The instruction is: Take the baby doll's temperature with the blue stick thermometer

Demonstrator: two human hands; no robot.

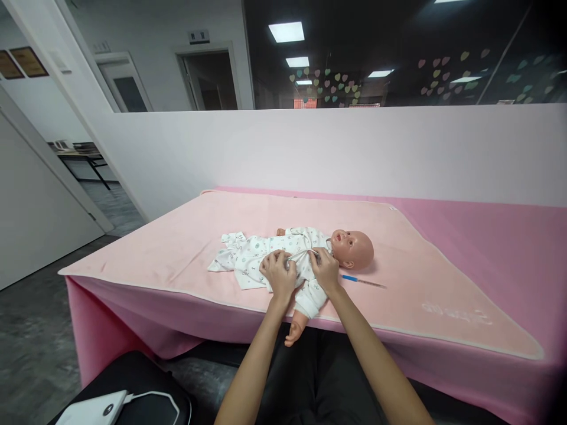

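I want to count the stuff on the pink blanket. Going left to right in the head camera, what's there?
Doll's legs → left hand → right hand → doll's head → thin stick with a blue end.

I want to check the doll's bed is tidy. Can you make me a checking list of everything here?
Surface: pale pink blanket over a pink cloth.
Job's things: baby doll on its back in a printed white suit.
Clutter: thin stick with a blue end beside the doll's head.
Hands: left hand and right hand pinch the suit at the chest.
Cables: white cable by a white device, bottom left.
Surroundings: white partition, dark glass with paper hearts.
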